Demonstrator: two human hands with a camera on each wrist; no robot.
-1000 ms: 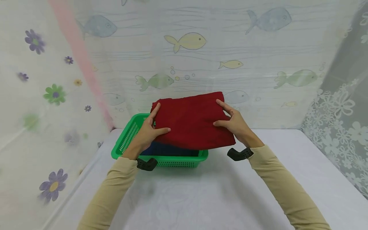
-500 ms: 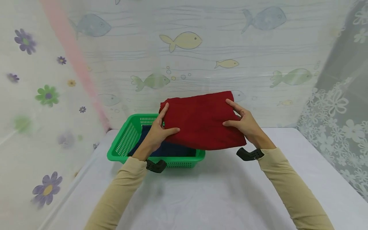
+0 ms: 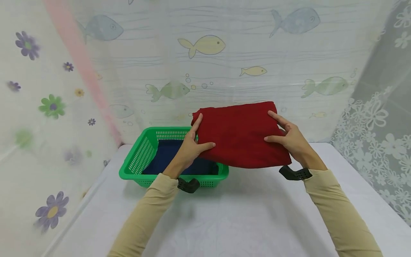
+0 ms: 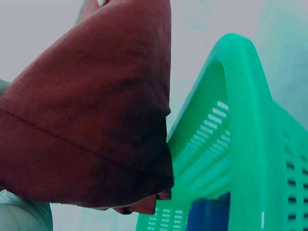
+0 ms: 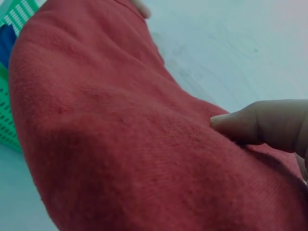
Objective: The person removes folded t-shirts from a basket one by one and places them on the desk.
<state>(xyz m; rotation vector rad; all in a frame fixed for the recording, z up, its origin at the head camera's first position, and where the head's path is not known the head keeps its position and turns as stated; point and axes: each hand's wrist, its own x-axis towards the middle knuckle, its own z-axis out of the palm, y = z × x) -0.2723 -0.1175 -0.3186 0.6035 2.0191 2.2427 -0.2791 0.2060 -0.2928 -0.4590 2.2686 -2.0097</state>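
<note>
A folded red cloth (image 3: pixel 240 135) is held up between the two hands, its broad face toward the wearer and its lower edge above the table (image 3: pixel 224 221). The left hand (image 3: pixel 192 144) grips one end, the thumb lying on the near face and a finger stretched up along the side. The right hand (image 3: pixel 290 137) grips the opposite end in much the same way, the thumb pressed to the face and a finger near the upper corner; the remaining fingers of both hands are mostly hidden behind the fabric. The lower right corner hangs just below the right hand.

Behind and to the left of the left hand stands a green basket (image 3: pixel 135 176) with slotted walls, partly covered from view by that hand and the cloth. Dark blue fabric (image 3: pixel 168 153) lies inside it.

Black curved pieces (image 3: pixel 188 185) sit at both wrists, next to the cuffs of beige sleeves (image 3: pixel 144 221). Beyond the hands, a pale backdrop (image 3: pixel 208 71) shows drawn fish; a grey panel (image 3: pixel 385 125) with white flowers rises to the right of the right hand.
</note>
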